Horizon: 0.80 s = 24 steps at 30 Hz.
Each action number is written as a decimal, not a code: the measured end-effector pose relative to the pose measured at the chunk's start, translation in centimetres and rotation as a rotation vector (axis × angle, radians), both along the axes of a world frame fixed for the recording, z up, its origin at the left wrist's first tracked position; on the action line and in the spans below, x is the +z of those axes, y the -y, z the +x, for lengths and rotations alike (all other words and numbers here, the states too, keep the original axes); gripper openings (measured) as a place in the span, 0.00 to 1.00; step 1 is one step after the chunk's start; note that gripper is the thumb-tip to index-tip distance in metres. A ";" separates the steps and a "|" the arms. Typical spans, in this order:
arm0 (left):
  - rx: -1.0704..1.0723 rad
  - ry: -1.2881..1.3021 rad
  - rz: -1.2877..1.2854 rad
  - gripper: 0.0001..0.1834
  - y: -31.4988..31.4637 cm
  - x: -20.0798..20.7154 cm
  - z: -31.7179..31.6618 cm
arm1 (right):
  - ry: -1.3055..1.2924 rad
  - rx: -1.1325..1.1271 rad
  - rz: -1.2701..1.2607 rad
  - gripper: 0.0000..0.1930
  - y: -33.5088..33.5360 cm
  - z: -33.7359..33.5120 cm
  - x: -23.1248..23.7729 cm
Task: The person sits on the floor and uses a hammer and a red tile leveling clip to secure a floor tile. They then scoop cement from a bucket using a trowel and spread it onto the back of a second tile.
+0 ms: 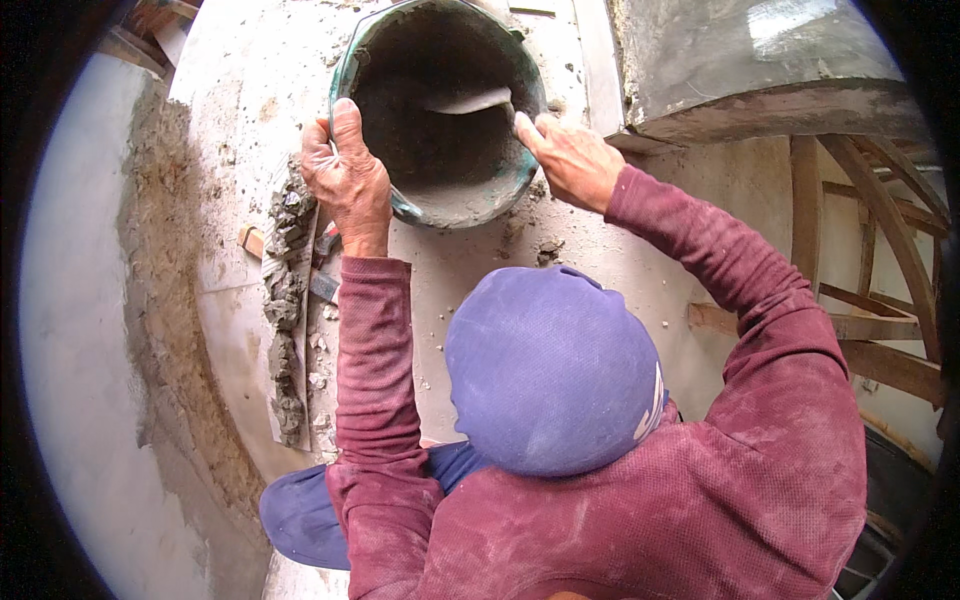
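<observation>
Neither of my own hands is in view. A co-worker in a maroon long-sleeved top (640,510) and a blue cap (555,370) squats in front of me, seen from above and behind. The co-worker's left hand (350,190) grips the left rim of a dark bucket (440,195) with a green edge. At its right rim is the co-worker's right hand (575,165), closed beside a trowel-like grey blade (470,102); the blade's handle is mostly hidden. Grey residue coats the bucket's inside, and its mouth faces up toward me.
Lumpy grey mortar (285,310) lies along a narrow board on the left. Beside it is a partly hidden tool with a wooden end (250,240). A rough-edged plaster wall (90,330) stands at far left, with a curved grey slab (760,70) and wooden framing (880,240) at right.
</observation>
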<state>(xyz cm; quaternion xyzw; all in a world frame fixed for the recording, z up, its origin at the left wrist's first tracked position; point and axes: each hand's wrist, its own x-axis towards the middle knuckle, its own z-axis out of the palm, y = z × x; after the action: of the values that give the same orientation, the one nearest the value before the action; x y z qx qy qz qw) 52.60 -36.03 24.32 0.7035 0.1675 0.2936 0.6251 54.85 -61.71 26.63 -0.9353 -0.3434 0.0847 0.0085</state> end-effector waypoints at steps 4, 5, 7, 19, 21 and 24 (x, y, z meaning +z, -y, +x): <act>0.048 -0.032 0.026 0.23 0.8 0.5 -0.4 | -0.065 0.101 -0.031 0.26 1.7 -1.3 -0.3; 0.030 -0.026 0.040 0.23 1.1 0.6 -0.5 | -0.086 0.107 -0.047 0.27 2.1 -1.5 0.2; 0.017 -0.054 0.069 0.22 1.3 0.8 -0.6 | -0.087 0.140 -0.038 0.28 2.8 -1.7 1.4; -0.008 -0.001 -0.004 0.21 1.2 0.4 -1.2 | -0.067 0.092 -0.097 0.30 1.8 -1.8 0.0; -0.033 0.000 -0.011 0.21 1.2 0.4 -1.2 | -0.025 0.163 -0.085 0.31 2.9 -2.2 0.7; -0.002 0.002 0.012 0.21 1.0 0.3 -1.1 | -0.081 0.179 -0.124 0.31 3.4 -2.0 1.8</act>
<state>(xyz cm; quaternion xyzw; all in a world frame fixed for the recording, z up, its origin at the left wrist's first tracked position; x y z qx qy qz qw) 51.46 -37.00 24.61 0.7071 0.1643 0.2948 0.6213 52.87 -65.12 28.43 -0.8956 -0.4188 0.1439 -0.0429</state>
